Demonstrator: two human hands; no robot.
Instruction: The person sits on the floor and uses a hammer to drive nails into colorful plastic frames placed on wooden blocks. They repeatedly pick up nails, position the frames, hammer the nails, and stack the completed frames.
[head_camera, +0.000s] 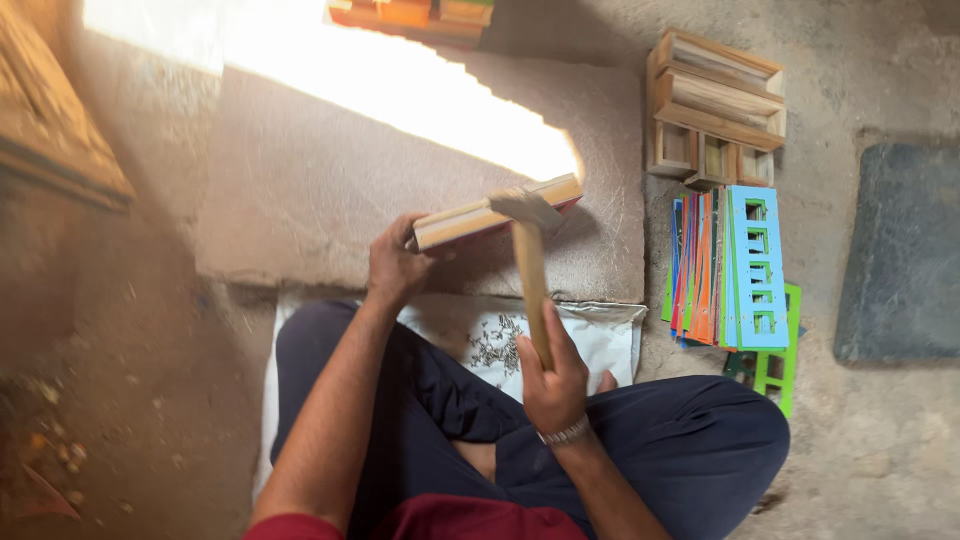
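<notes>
My left hand (397, 263) grips the near end of a flat wooden piece (497, 211) with a red underside, held on edge over a stone slab (330, 180). My right hand (553, 375) is closed around the wooden handle of a hammer (530, 262). The hammer's head rests against the top edge of the wooden piece, near its right end. I sit cross-legged in dark trousers, with a metal band on my right wrist.
A pile of small nails (495, 345) lies on a white sheet (600, 335) in front of my legs. Coloured cut-out panels (735, 270) are stacked at the right, under wooden frames (713, 105). A dark mat (905, 250) lies at far right.
</notes>
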